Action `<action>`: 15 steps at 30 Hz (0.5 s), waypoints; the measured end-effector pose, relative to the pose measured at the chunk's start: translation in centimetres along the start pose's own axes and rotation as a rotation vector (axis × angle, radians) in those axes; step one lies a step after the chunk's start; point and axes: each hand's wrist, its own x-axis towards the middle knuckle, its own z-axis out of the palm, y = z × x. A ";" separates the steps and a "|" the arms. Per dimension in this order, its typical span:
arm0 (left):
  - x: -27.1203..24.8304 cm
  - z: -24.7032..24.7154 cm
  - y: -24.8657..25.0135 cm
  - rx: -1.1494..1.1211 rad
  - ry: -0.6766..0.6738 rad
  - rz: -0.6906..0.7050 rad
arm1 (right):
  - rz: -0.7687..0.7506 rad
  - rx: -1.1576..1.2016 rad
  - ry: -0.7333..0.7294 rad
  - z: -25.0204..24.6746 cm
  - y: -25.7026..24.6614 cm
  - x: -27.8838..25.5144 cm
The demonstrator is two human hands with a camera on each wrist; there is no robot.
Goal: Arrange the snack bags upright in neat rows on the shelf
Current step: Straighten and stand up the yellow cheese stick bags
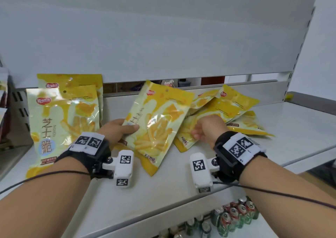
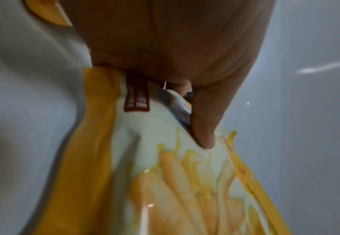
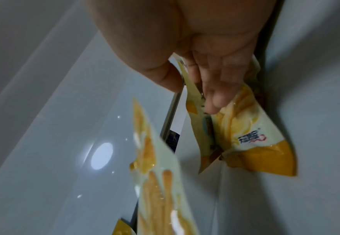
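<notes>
My left hand (image 1: 125,128) grips a yellow snack bag (image 1: 158,117) by its lower left side, thumb on the front, and holds it tilted over the white shelf (image 1: 181,183). The left wrist view shows the thumb (image 2: 204,127) pressing into that bag (image 2: 165,182). My right hand (image 1: 200,130) pinches the lower end of another bag (image 1: 184,141) at the edge of a loose pile of bags (image 1: 231,106) lying flat. In the right wrist view, fingers (image 3: 215,98) lie on this bag (image 3: 251,139), thumb beyond its edge. Two bags stand upright at the left, one in front (image 1: 61,125), one behind (image 1: 76,83).
The shelf's white back panel (image 1: 163,37) rises behind the bags, with a gap at its foot. Drink cans (image 1: 236,217) stand on the lower shelf below the front edge. Another shelf unit's side (image 1: 18,110) borders the left. Bare shelf surface (image 1: 291,119) lies to the right.
</notes>
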 end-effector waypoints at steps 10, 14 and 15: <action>-1.9 -1.7 -1.1 -0.266 0.166 0.101 | 0.093 0.079 -0.029 2.5 -2.5 4.6; -3.1 -2.3 -1.3 -0.245 0.237 0.105 | 0.023 -0.028 -0.096 3.1 -2.4 5.7; -3.3 -2.5 -1.4 -0.253 0.242 0.108 | 0.018 -0.017 -0.087 3.4 -2.5 5.6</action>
